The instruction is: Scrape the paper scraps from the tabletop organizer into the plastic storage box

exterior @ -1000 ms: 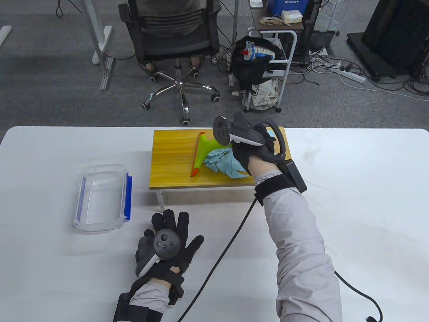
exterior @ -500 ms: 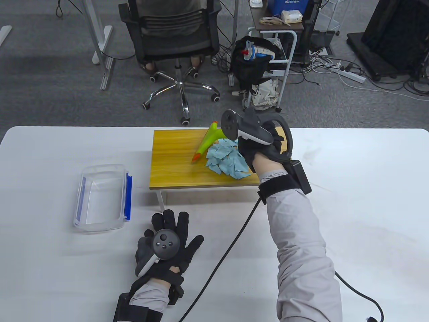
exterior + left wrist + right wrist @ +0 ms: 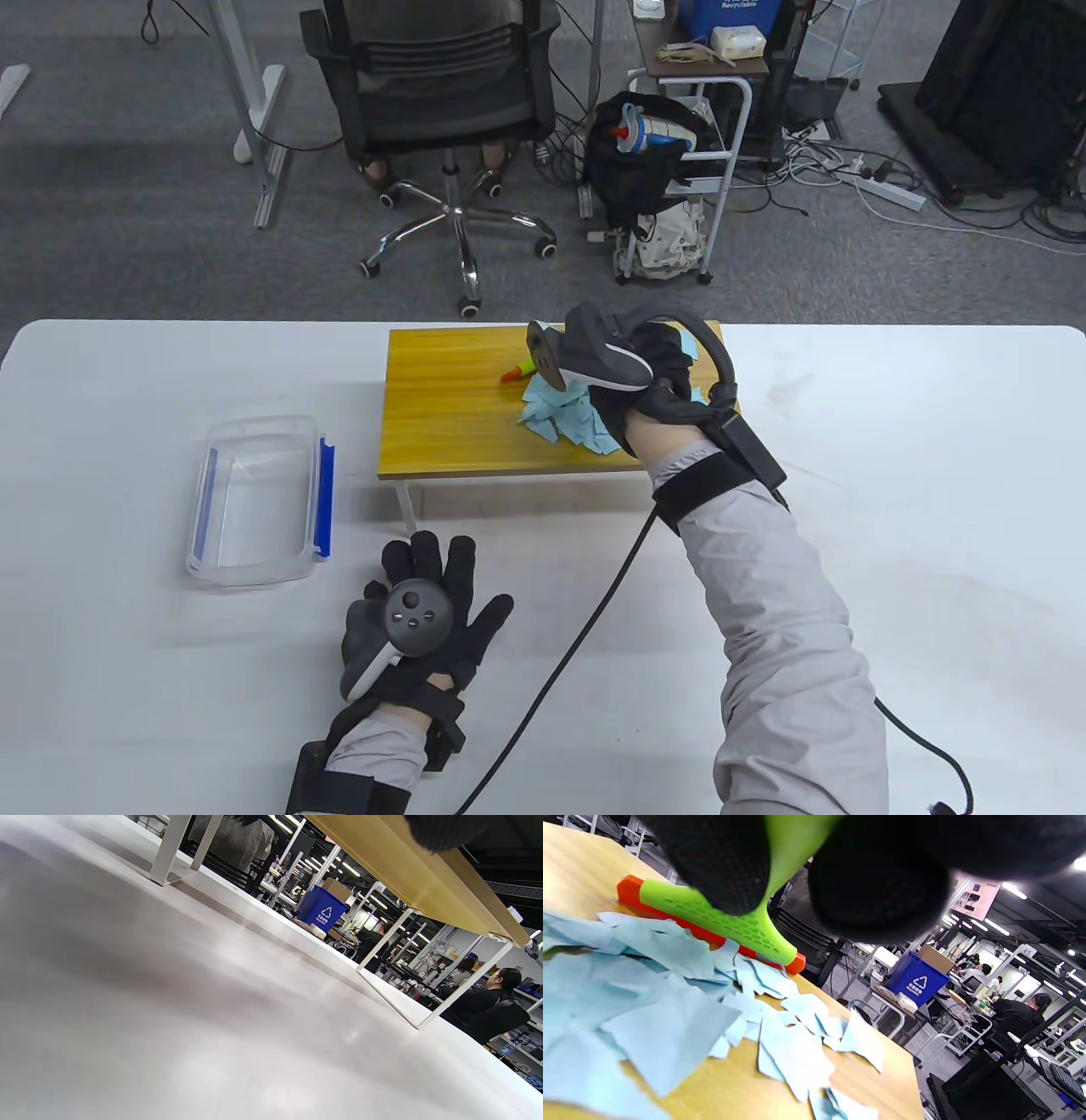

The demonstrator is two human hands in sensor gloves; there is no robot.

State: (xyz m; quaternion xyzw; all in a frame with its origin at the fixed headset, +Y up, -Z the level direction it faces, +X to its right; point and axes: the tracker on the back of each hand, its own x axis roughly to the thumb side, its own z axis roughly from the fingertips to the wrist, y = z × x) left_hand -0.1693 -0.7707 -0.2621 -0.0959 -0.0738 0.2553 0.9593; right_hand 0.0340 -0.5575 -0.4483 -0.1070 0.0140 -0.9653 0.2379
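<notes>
Wooden organizer (image 3: 450, 416) top: scraps (image 3: 564, 416) heaped mid-right.
We see right hand (image 3: 653, 373) gripping scraper (image 3: 712, 921), blade behind heap; left hand (image 3: 424, 611) flat, holding nothing.

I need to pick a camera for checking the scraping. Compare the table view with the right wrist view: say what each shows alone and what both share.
Only the table view shows the plastic storage box left of the organizer, and the left hand flat on the white table.

Only the right wrist view shows the scraper's orange blade edge resting on the wood behind the scraps, and its green honeycomb head.

Both show the blue paper scraps on the wooden organizer, with the right hand gripping the scraper.
</notes>
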